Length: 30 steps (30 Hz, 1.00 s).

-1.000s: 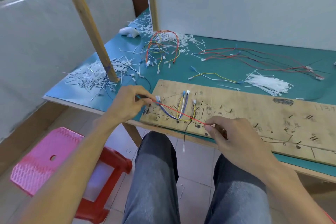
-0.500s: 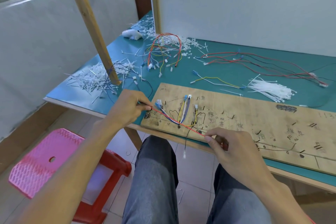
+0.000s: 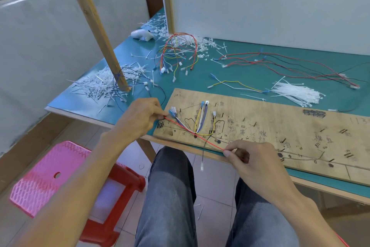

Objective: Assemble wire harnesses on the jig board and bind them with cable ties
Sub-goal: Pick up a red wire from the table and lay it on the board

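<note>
Red wire [image 3: 195, 136] now pulled straighter across jig board [image 3: 280, 124], ends pinched by left hand [image 3: 140, 118] and right hand [image 3: 258, 164], seemingly ready for routing.

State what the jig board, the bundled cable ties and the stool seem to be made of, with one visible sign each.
Jig board: apparently bare plywood, matt tan, with visible grain and pen marks. Cable ties: probably plastic, perhaps nylon; thin, whitish, slightly translucent strips. Stool: moulded plastic, judging by its glossy pink lattice seat and red legs.
</note>
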{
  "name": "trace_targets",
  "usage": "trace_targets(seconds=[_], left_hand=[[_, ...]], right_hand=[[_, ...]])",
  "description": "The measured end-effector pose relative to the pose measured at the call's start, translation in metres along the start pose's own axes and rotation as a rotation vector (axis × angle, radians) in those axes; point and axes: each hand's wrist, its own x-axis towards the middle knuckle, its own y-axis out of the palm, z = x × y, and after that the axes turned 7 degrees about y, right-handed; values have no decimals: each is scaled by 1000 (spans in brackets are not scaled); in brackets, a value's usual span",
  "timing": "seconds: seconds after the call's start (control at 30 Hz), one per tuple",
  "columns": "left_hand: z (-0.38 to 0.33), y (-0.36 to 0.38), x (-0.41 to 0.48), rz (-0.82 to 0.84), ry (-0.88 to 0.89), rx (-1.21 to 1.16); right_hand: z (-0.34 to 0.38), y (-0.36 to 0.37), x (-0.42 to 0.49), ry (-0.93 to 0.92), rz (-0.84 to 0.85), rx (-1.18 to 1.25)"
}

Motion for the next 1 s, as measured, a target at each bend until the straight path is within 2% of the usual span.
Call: trace_targets(seconds=[0.17, 0.33, 0.43, 0.53, 0.63, 0.77, 1.0], left_hand=[[-14, -17, 9, 114, 9, 177], [-28, -24, 11, 352, -3, 538], [-35, -27, 6, 401, -90, 502], [-46, -30, -3, 349, -148, 473], [-72, -20, -10, 214, -18, 476], [-117, 18, -19, 252, 60, 293], [-127, 49, -31, 217, -125, 201]], right_hand=[[-3, -5, -1, 83, 41, 24], [-9, -14, -3, 124, 58, 51], [-13, -22, -5, 161, 36, 65], [-18, -33, -8, 193, 6, 75], [-21, -44, -9, 212, -27, 58], [-25, -56, -14, 227, -86, 46], [-32, -68, -24, 238, -204, 27]])
